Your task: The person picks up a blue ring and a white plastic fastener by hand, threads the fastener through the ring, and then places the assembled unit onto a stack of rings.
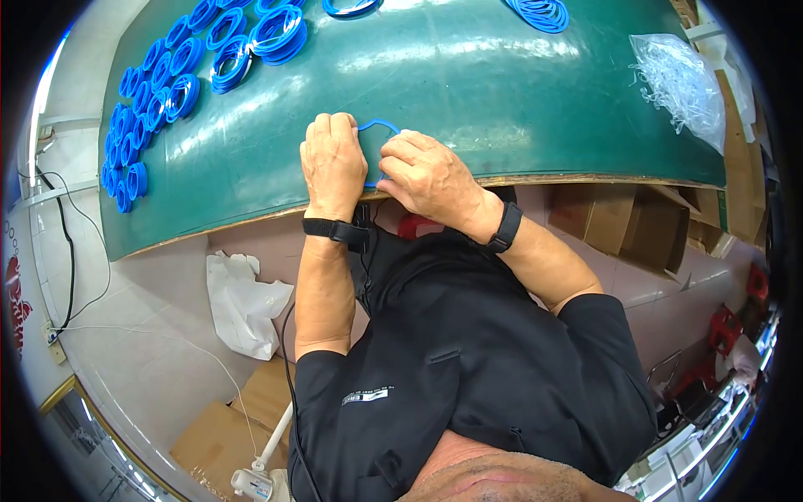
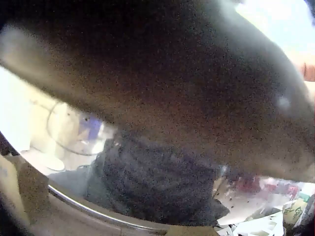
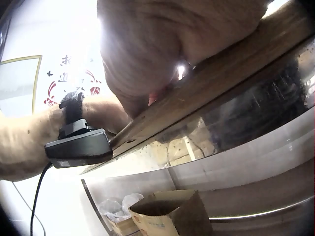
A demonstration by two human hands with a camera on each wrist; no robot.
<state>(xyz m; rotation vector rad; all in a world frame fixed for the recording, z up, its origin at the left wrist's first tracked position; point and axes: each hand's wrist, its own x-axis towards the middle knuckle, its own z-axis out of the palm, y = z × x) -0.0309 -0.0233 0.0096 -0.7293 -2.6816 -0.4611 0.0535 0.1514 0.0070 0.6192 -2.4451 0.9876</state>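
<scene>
In the head view both hands are at the table's near edge with a loop of thin blue cord point(image 1: 381, 125) between them. My left hand point(image 1: 333, 163) curls its fingers over the loop's left side. On the other side my right hand point(image 1: 427, 171) pinches the cord between thumb and fingers. Much of the loop is hidden under the hands. A dark blurred shape fills most of the left wrist view. The right wrist view has the underside of the right hand point(image 3: 162, 44) above the wooden table edge point(image 3: 197, 93), and no cord shows there.
Several blue coils point(image 1: 188, 54) lie in rows at the left of the green table point(image 1: 401, 92). Another blue coil point(image 1: 542, 12) lies at the back. A clear bag of small clear pieces point(image 1: 679, 84) sits at the right. Cardboard boxes point(image 1: 623, 222) stand below.
</scene>
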